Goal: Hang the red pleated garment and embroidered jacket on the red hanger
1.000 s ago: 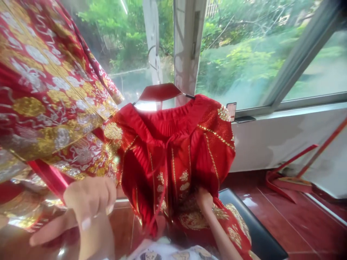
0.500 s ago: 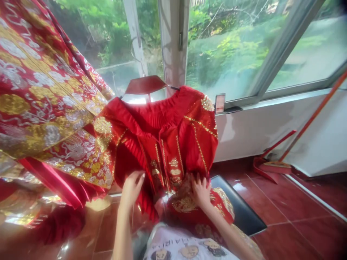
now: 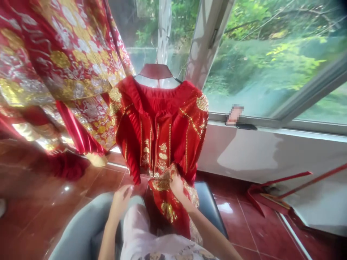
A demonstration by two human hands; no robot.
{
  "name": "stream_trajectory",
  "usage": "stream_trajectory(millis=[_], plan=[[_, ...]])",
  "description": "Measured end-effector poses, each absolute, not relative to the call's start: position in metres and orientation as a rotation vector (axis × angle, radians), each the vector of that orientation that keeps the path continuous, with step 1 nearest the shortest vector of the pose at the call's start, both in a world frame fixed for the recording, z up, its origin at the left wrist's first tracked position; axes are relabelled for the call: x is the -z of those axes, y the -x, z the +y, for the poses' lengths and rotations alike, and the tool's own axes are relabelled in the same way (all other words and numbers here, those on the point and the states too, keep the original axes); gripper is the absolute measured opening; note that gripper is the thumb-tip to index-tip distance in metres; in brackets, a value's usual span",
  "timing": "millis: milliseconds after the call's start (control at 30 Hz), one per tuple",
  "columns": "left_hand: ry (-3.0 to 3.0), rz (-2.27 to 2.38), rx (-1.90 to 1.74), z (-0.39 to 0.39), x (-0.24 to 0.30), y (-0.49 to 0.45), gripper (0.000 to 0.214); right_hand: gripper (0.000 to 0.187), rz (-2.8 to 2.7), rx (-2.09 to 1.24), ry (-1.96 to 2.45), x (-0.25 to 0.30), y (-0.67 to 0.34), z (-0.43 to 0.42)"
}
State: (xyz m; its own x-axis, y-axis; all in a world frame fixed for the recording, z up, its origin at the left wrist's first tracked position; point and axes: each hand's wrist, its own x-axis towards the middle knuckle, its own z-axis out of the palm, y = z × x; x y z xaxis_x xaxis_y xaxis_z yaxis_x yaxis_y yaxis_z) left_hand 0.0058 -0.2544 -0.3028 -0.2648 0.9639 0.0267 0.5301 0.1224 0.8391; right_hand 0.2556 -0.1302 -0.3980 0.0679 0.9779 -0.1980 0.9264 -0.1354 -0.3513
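Note:
A red garment with gold embroidery (image 3: 162,122) hangs on a dark red hanger (image 3: 155,70) in front of the window. Its lower part drapes down toward my lap. My right hand (image 3: 176,184) is closed on the gold-patterned fabric at the garment's lower edge. My left hand (image 3: 120,198) hovers just below the garment's left hem, fingers loosely curled, holding nothing that I can see. My pale trousers and printed shirt show at the bottom.
A large red, gold and silver brocade cloth (image 3: 54,72) hangs at the left. A dark stool (image 3: 208,206) stands under the garment on red floor tiles. A phone (image 3: 245,126) lies on the window sill. Red broom handles (image 3: 284,184) lean at the right wall.
The view has pulled back and turned. My left hand has come off the garment's left side and dropped lower. My right hand stays on the lower embroidered fabric.

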Motion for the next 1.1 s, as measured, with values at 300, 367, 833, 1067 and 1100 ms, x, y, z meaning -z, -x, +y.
stream_trajectory(millis=[300,367,833,1067,1100], plan=[[-0.997,2.071,-1.468,-0.334,0.300,0.002,0.035,0.049,-1.884,-0.618,2.186,0.392,-0.252,-0.137],[-0.843,2.025,-1.632,-0.339,0.306,-0.005,0.032,0.053,-1.885,-0.622,2.174,0.393,-0.254,-0.139],[-0.796,1.887,-2.126,-0.271,0.271,-0.008,0.032,0.064,-1.843,-0.658,2.066,0.401,-0.263,-0.148],[-1.840,1.855,-1.984,-0.166,0.221,-0.017,0.014,0.065,-1.810,-0.612,2.033,0.410,-0.259,-0.144],[-1.993,1.775,-1.944,-0.146,0.214,-0.020,0.014,0.064,-1.800,-0.601,2.024,0.413,-0.258,-0.143]])
